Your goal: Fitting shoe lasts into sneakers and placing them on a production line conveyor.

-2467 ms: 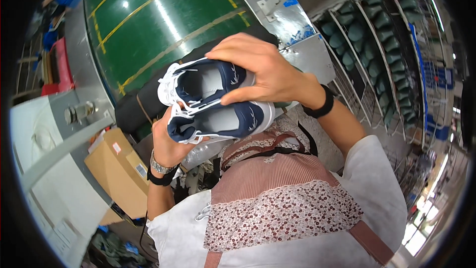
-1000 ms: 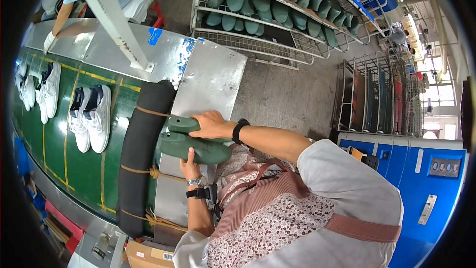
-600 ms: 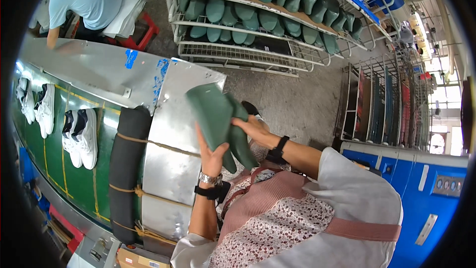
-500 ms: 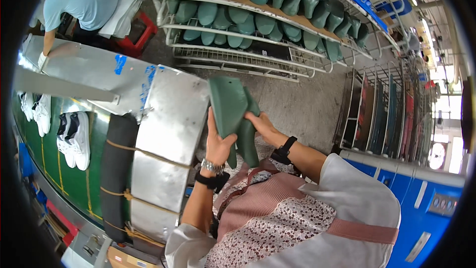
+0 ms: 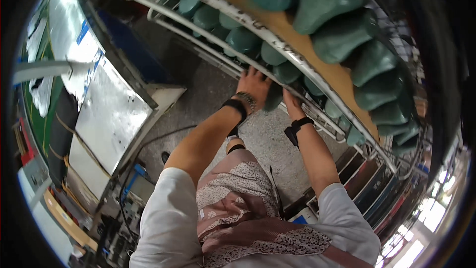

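A dark green shoe last (image 5: 273, 97) is between my two hands at the edge of the white metal rack (image 5: 267, 37). My left hand (image 5: 255, 87) lies against its left side, fingers reaching over the lower rail. On the other side my right hand (image 5: 292, 104) presses against it, its fingers partly hidden by the rail and the last. Several more green shoe lasts (image 5: 242, 39) lie on the rack's lower shelf just beyond my hands. Larger lasts (image 5: 327, 1) stand in a row on the brown board (image 5: 292, 30) above.
To the left is a metal-topped bench (image 5: 114, 114) with a green belt surface (image 5: 55, 94) and white shoes (image 5: 41, 96) beyond it. A dark cable (image 5: 161, 133) crosses the floor. At lower right stands a rack of dark panels (image 5: 367, 183).
I have turned from the bench to the rack. Both hands have carried the green shoe lasts from in front of my body forward to the rack's lower shelf.
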Demonstrator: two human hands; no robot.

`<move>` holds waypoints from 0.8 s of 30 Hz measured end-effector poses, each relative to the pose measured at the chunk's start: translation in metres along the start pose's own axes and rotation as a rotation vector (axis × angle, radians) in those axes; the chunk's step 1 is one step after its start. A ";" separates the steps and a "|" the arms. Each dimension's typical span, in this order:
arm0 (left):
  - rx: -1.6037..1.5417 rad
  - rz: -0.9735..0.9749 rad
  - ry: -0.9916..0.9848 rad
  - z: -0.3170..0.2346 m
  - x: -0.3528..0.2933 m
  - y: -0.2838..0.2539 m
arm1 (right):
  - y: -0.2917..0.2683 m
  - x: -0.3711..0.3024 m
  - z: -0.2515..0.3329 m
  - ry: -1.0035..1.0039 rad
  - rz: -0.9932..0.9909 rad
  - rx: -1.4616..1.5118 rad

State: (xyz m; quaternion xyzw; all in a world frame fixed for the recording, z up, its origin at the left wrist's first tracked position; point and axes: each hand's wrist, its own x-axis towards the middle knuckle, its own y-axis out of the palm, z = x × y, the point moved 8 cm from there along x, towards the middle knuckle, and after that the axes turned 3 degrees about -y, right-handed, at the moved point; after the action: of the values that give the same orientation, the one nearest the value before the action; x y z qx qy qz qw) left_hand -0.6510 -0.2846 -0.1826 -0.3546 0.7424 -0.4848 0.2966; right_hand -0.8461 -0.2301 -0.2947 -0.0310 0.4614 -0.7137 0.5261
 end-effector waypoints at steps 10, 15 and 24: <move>-0.268 0.243 -0.417 0.043 -0.210 0.055 | 0.024 0.074 -0.043 0.130 0.130 0.224; -0.633 0.119 -1.285 0.006 -0.528 0.069 | 0.079 0.005 0.000 -0.177 0.080 -0.375; -0.689 -0.387 -2.679 -0.298 -1.038 0.111 | 0.236 -0.411 0.150 -1.014 0.898 -0.581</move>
State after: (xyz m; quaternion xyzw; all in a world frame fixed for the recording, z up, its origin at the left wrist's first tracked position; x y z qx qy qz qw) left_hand -0.3167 0.7430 -0.0800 -0.6927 -0.0820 0.3908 0.6006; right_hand -0.4137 -0.0080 -0.1907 -0.3031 0.3003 -0.1766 0.8870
